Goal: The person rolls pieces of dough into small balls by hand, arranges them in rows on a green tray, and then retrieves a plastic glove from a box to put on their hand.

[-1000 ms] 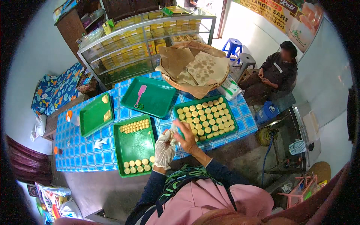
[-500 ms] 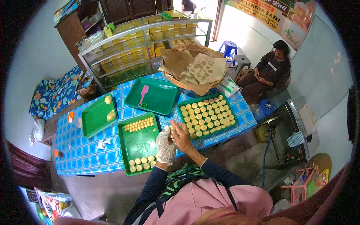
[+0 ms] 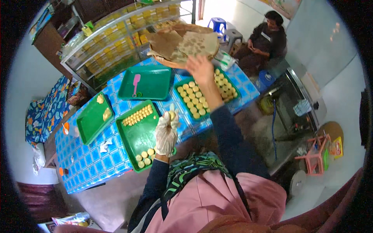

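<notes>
In my left hand, covered by a thin clear glove, is a small pale-yellow dough ball, pinched at the fingertips. My bare right hand is stretched forward with its fingers apart, slightly blurred. It hovers over the far side of a green tray filled with rows of round flat dough pieces, near a wide paper-lined basket. Beside my left hand, another green tray carries small dough balls at its far end and larger rounds at its near end.
Another green tray holds a pink spatula. At the left, one more green tray has two dough lumps. A glass display case stands behind the blue checked table. A person sits at the far right.
My right hand has left the left hand and reached forward over the tray of rounds, its fingers spreading. The left hand keeps the dough. The view has shifted.
</notes>
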`<state>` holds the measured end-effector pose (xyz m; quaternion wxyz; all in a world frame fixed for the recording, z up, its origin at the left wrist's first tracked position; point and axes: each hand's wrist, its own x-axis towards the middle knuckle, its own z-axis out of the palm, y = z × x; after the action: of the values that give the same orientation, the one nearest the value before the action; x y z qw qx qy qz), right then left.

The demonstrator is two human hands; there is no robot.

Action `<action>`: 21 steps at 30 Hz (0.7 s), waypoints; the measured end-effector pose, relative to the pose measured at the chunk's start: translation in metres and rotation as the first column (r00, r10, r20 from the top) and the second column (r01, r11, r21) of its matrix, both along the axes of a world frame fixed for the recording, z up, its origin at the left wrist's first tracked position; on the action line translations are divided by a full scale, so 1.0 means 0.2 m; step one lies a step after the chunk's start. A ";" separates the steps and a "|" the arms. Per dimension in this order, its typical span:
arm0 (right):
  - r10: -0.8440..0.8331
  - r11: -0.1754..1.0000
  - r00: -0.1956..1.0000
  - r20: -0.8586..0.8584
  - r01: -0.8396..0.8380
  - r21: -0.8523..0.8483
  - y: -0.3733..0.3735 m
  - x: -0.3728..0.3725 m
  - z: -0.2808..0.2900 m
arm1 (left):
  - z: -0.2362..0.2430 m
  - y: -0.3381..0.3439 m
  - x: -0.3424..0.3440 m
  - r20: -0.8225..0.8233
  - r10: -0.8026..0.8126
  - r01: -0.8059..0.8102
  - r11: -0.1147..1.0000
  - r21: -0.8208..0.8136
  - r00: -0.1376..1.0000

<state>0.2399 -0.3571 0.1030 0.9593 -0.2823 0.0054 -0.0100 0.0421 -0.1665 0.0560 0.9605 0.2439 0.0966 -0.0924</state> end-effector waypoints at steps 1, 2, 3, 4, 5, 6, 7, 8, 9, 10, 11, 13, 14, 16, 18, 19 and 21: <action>-0.010 1.000 1.000 -0.019 0.010 0.009 0.01 0.04 0.02 | 0.00 0.01 -0.02 -0.025 -0.023 0.018 0.988 -0.156 0.999; -0.047 0.997 0.996 -0.072 0.051 0.054 0.00 0.10 0.09 | 0.02 -0.01 0.00 -0.021 -0.049 0.040 0.948 -0.316 0.999; -0.079 0.991 0.990 -0.113 0.091 0.098 -0.03 0.16 0.17 | 0.05 -0.04 0.02 -0.046 -0.079 0.062 0.952 -0.301 0.996; -0.048 0.994 0.998 -0.038 0.051 0.093 0.01 0.15 0.16 | 0.06 -0.01 0.01 -0.074 -0.083 0.060 0.959 -0.277 0.994; -0.018 0.996 0.999 0.037 0.015 0.083 0.05 0.09 0.11 | 0.00 0.02 0.03 -0.103 -0.073 0.036 0.946 -0.322 0.992; 0.060 0.996 0.991 0.122 -0.067 0.056 0.03 0.03 0.00 | 0.02 -0.02 0.05 -0.108 -0.064 0.032 0.962 -0.272 0.992; 0.148 0.988 0.967 0.209 -0.155 0.020 0.04 -0.05 -0.11 | 0.01 -0.04 0.07 -0.117 -0.009 -0.016 0.978 -0.210 0.993; 0.262 0.962 0.916 0.304 -0.273 -0.007 0.11 -0.19 -0.18 | -0.02 -0.02 0.09 -0.127 0.070 -0.088 0.986 -0.142 0.989; 0.097 0.995 0.993 -0.063 -0.098 -0.012 0.19 -0.33 -0.25 | 0.01 -0.04 0.09 -0.049 0.024 -0.031 0.988 -0.148 0.998; 0.112 0.993 0.988 -0.109 -0.117 -0.033 0.15 -0.46 -0.33 | 0.02 -0.10 0.12 -0.041 0.019 -0.026 0.987 -0.158 0.999; 0.039 0.968 0.978 -0.204 -0.088 -0.235 0.18 -0.56 -0.32 | 0.01 -0.12 0.15 -0.059 0.059 -0.069 0.983 -0.172 0.996; -0.058 0.893 0.983 -0.175 -0.027 -0.448 0.16 -0.69 -0.33 | -0.05 -0.17 0.20 0.075 0.051 -0.035 0.979 -0.199 0.996; -0.063 0.894 0.983 -0.170 -0.020 -0.447 0.12 -0.71 -0.37 | -0.09 -0.21 0.24 0.080 0.046 -0.029 0.980 -0.198 0.996; 0.012 0.890 0.985 -0.173 -0.089 -0.447 0.05 -0.76 -0.37 | -0.10 -0.36 0.27 0.097 0.078 -0.085 0.994 0.068 0.992; -0.023 0.903 0.987 -0.157 -0.047 -0.427 -0.03 -0.76 -0.37 | -0.01 -0.51 0.23 0.068 0.068 -0.072 0.996 0.057 0.995; -0.041 0.898 0.986 -0.163 -0.035 -0.438 -0.08 -0.75 -0.37 | -0.04 -0.57 0.24 0.077 0.058 -0.066 0.992 0.110 0.995; -0.139 0.895 0.971 -0.193 0.039 -0.445 -0.16 -0.75 -0.39 | -0.03 -0.69 0.25 0.090 0.031 -0.045 0.986 0.162 0.995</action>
<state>0.0906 -0.3891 0.0250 0.8631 -0.4896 0.1217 -0.0238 0.0926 -0.3053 0.0493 0.9421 0.3242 0.0665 -0.0551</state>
